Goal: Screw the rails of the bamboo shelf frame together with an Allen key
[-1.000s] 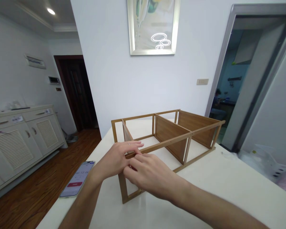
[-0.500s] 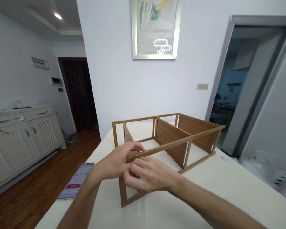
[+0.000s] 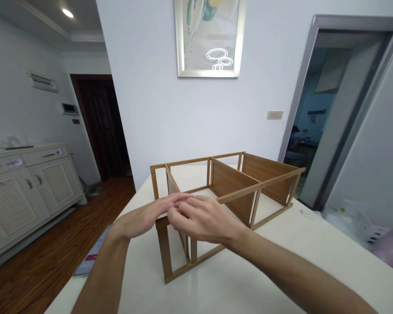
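Observation:
A wooden shelf frame with brown panels lies on its side across the white table. My left hand reaches over its near top rail, the fingers stretched out and lying close together. My right hand is at the same rail beside it, fingers curled and pinched near the joint of the end panel. Whatever sits between the right fingertips is hidden. The two hands touch or nearly touch at the fingertips. Under them stands the frame's near end leg.
A phone lies at the table's left edge, partly behind my left forearm. Clear plastic wrapping and a pink bundle are at the right. A white cabinet stands on the left. Through the doorway a person is visible.
Both hands have risen slightly on the rail; the right hand now sits higher, over the top. The left fingers have straightened. The view has shifted a little.

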`<state>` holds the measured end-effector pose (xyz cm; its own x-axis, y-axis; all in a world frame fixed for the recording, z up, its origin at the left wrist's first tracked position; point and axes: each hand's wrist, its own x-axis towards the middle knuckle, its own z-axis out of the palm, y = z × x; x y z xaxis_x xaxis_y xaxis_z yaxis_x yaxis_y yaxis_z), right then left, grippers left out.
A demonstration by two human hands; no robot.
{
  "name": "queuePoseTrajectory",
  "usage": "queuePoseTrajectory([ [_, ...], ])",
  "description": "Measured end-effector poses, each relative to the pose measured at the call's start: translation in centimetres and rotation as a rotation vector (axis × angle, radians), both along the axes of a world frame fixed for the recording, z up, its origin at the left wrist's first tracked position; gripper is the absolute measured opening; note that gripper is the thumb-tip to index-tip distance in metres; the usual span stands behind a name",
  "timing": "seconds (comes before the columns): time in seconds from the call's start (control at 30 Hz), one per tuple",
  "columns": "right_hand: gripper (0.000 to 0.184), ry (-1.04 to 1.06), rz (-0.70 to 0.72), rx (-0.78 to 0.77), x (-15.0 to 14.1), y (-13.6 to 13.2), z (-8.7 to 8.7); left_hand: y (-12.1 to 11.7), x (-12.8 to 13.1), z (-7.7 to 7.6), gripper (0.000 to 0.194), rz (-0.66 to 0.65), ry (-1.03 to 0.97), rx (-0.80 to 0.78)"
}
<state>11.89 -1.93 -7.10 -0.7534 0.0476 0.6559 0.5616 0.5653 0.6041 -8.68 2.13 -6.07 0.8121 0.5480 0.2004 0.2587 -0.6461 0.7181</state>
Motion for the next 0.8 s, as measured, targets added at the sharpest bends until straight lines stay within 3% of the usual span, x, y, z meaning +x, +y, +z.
queuePoseTrajectory([
  [0.1,0.015,0.186,-0.005,-0.24,0.8,0.1,-0.2,-0.4,0.2,0.0,0.049,0.038,0.023,0.087],
  [0.23,0.013,0.591,0.033,-0.531,2.0,-0.7,-2.3,-0.5,0.5,-0.3,0.048,0.045,0.082,0.146],
  [0.37,0.007,0.852,0.131,-0.684,2.8,-1.5,-4.3,-0.8,0.5,-0.4,0.053,0.002,0.102,0.2],
  [0.63,0.024,0.658,0.2,-0.367,3.6,-0.2,-5.1,-1.4,0.7,-0.5,0.058,0.007,0.109,0.268],
  [0.8,0.038,0.44,0.102,-0.186,4.9,-0.1,-5.0,-1.1,0.6,-0.5,0.065,-0.033,0.112,0.258],
])
